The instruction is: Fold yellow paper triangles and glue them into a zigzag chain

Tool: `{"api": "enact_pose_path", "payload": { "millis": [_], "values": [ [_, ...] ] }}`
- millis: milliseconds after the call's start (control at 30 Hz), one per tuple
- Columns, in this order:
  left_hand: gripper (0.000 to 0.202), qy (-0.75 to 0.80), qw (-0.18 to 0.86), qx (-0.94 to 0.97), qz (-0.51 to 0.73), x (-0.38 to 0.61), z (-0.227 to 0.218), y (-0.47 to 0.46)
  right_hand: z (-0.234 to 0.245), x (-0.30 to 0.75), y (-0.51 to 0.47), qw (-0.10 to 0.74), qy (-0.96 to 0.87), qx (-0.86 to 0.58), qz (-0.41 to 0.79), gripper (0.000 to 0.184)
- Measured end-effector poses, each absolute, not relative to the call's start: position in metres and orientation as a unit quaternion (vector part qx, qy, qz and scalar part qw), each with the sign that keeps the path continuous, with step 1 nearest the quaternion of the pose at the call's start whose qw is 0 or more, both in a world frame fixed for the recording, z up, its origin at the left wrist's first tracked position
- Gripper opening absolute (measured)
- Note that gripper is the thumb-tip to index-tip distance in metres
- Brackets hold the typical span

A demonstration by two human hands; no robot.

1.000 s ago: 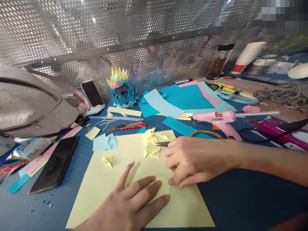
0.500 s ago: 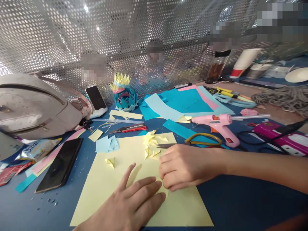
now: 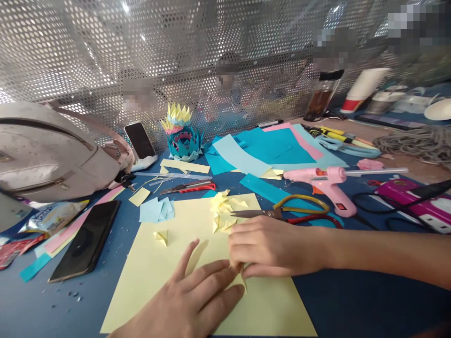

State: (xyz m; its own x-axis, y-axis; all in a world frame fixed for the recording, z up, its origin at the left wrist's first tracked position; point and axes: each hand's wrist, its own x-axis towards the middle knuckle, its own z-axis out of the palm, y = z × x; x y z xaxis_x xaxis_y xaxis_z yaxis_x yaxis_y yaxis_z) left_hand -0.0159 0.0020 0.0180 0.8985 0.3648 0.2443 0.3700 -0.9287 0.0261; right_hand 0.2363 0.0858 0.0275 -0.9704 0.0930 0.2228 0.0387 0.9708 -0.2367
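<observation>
My left hand (image 3: 202, 293) lies flat on a large pale yellow sheet (image 3: 155, 281), thumb stretched away and fingertips at a small yellow folded paper piece (image 3: 244, 280). From the other side, my right hand (image 3: 266, 246) pinches that piece with curled fingers, which hide most of it. A heap of yellow folded pieces (image 3: 221, 204) sits just beyond, and a single folded piece (image 3: 161, 237) lies to the left on the sheet. Scissors (image 3: 278, 212) with yellow and red handles rest behind my right hand, blades pointing left.
A pink glue gun (image 3: 326, 180) lies back right, near a purple power strip (image 3: 416, 202). Behind are a red cutter (image 3: 193, 187), blue paper squares (image 3: 157, 210), blue sheets (image 3: 278, 145) and a folded-paper model (image 3: 183, 141). A phone (image 3: 86, 241) and a backpack (image 3: 52, 150) occupy the left.
My right hand has shifted slightly left and its fingers have closed in beside my left fingertips. More of the scissors shows. My left hand stays nearly still.
</observation>
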Motion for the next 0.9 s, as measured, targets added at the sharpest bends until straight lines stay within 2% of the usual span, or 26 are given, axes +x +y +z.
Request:
{"api": "enact_pose_path", "payload": {
  "millis": [167, 333, 467, 600, 700, 767, 900],
  "values": [
    [0.050, -0.187, 0.028, -0.976, -0.108, -0.017, 0.016, 0.001, 0.027, 0.235, 0.085, 0.132, -0.971, -0.063, 0.187, 0.022],
    [0.045, -0.195, 0.022, -0.974, -0.111, -0.017, 0.015, 0.000, 0.026, 0.237, 0.089, 0.158, -0.972, -0.042, 0.169, 0.031],
    [0.047, -0.193, 0.019, -0.973, -0.121, -0.018, 0.011, -0.001, 0.027, 0.241, 0.094, 0.145, -0.976, 0.000, 0.164, 0.034],
    [0.051, -0.211, 0.037, -0.957, -0.196, -0.018, 0.000, -0.003, 0.031, 0.244, 0.097, 0.143, -0.981, -0.002, 0.133, 0.039],
    [0.045, -0.207, 0.023, -0.966, -0.155, -0.018, -0.004, -0.003, 0.036, 0.243, 0.096, 0.127, -0.985, -0.006, 0.119, 0.043],
    [0.049, -0.210, 0.033, -0.960, -0.183, -0.018, -0.002, -0.002, 0.037, 0.243, 0.094, 0.118, -0.987, -0.007, 0.112, 0.046],
    [0.053, -0.197, 0.027, -0.974, -0.109, -0.019, 0.007, 0.000, 0.033, 0.241, 0.092, 0.139, -0.984, 0.004, 0.112, 0.045]
  ]
}}
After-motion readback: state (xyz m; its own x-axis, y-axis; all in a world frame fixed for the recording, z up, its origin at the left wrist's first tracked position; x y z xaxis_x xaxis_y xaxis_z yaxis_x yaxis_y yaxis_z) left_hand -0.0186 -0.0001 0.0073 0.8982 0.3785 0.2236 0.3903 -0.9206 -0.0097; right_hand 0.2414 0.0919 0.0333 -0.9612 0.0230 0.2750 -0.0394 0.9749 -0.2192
